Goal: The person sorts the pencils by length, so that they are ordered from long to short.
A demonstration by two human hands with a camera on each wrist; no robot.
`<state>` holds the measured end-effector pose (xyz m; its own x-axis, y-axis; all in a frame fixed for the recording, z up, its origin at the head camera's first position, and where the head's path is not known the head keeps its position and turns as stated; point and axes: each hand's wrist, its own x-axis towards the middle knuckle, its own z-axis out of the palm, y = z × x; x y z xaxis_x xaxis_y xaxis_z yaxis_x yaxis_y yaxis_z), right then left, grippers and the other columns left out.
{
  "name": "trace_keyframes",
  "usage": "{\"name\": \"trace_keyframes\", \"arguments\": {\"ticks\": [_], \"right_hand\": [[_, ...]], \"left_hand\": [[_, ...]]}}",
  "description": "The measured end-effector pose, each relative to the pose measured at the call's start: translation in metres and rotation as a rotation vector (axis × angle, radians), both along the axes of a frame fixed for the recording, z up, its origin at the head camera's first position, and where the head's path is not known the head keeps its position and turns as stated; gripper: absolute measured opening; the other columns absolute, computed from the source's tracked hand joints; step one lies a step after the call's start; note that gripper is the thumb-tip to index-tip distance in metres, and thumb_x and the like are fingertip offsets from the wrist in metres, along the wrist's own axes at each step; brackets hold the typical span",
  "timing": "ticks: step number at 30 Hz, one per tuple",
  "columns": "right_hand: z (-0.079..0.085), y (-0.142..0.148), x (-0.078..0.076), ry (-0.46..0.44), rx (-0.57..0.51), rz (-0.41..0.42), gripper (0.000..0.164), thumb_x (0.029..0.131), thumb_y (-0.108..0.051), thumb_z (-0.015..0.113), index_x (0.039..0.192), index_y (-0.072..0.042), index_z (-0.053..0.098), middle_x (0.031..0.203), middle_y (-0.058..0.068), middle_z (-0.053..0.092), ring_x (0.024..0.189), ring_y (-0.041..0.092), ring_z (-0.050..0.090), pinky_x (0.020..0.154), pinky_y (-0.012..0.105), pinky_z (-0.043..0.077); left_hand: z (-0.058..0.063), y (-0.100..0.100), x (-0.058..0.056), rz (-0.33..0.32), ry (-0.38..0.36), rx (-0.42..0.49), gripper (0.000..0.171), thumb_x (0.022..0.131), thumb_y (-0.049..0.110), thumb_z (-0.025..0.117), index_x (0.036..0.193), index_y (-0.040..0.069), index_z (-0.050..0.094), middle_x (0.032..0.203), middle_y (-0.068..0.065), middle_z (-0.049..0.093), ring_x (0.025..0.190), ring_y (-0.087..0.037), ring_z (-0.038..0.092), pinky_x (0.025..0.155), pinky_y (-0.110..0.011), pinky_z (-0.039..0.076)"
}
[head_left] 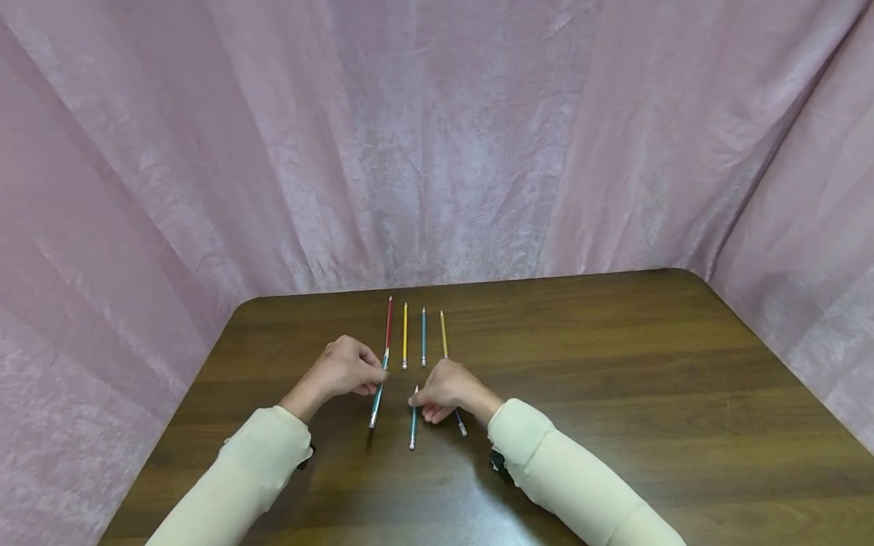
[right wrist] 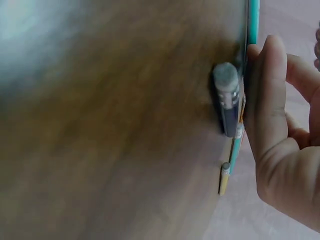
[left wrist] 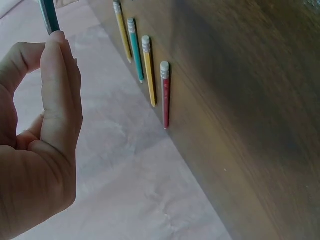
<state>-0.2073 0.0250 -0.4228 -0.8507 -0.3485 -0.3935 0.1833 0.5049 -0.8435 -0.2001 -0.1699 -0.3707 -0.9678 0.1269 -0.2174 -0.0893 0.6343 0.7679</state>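
My left hand (head_left: 348,367) pinches a blue-green pencil (head_left: 376,406) between thumb and fingertips, its eraser end toward me. In the head view the pencil's tip overlaps the lower end of a red pencil (head_left: 389,322). To its right, my right hand (head_left: 447,385) pinches a teal pencil (head_left: 413,432) near the point, with the eraser end toward me. Under and beside the right hand lies a dark pencil (right wrist: 230,117); its tip is hidden by that hand in the head view.
On the brown wooden table (head_left: 614,364), a yellow pencil (head_left: 405,334), a blue pencil (head_left: 423,337) and another yellow pencil (head_left: 444,334) lie beside the red one in a row, points away from me. A pink curtain (head_left: 444,152) hangs behind the table's far edge.
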Motion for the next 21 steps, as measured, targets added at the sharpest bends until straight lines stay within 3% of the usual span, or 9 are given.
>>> {"name": "trace_keyframes", "arguments": {"ticks": [5,12,16,21], "right_hand": [[-0.003,-0.010,-0.002,0.052,0.107,0.030,0.025,0.083,-0.007,0.081,0.065,0.005,0.068,0.051,0.011,0.064,0.039,0.011,0.058,0.046,0.026,0.058],[-0.003,-0.013,-0.001,0.080,0.159,0.012,0.026,0.081,0.002,0.075,0.056,0.003,0.066,0.049,0.011,0.063,0.036,0.012,0.057,0.043,0.026,0.057],[-0.001,-0.006,-0.001,0.054,0.122,0.032,0.024,0.082,0.002,0.070,0.058,0.002,0.066,0.049,0.009,0.062,0.037,0.010,0.057,0.045,0.024,0.057],[0.006,0.010,-0.003,-0.009,-0.023,0.048,0.017,0.082,0.002,0.065,0.065,0.002,0.065,0.052,0.007,0.061,0.041,0.009,0.057,0.048,0.023,0.058]], "left_hand": [[0.000,0.000,-0.001,0.004,-0.001,-0.007,0.003,0.080,0.000,0.073,0.079,-0.002,0.072,0.065,-0.007,0.069,0.059,-0.016,0.068,0.061,-0.031,0.063],[-0.001,0.003,-0.003,0.006,0.012,-0.013,0.002,0.079,0.000,0.073,0.079,-0.002,0.072,0.063,-0.007,0.069,0.058,-0.015,0.068,0.059,-0.030,0.062],[-0.003,0.005,-0.004,-0.002,0.018,-0.012,0.003,0.079,0.000,0.073,0.079,-0.002,0.072,0.063,-0.007,0.069,0.058,-0.016,0.068,0.059,-0.030,0.062],[-0.004,0.009,-0.007,-0.012,0.017,0.025,0.003,0.079,0.000,0.072,0.080,-0.003,0.072,0.063,-0.008,0.069,0.057,-0.015,0.068,0.058,-0.030,0.062]]}}
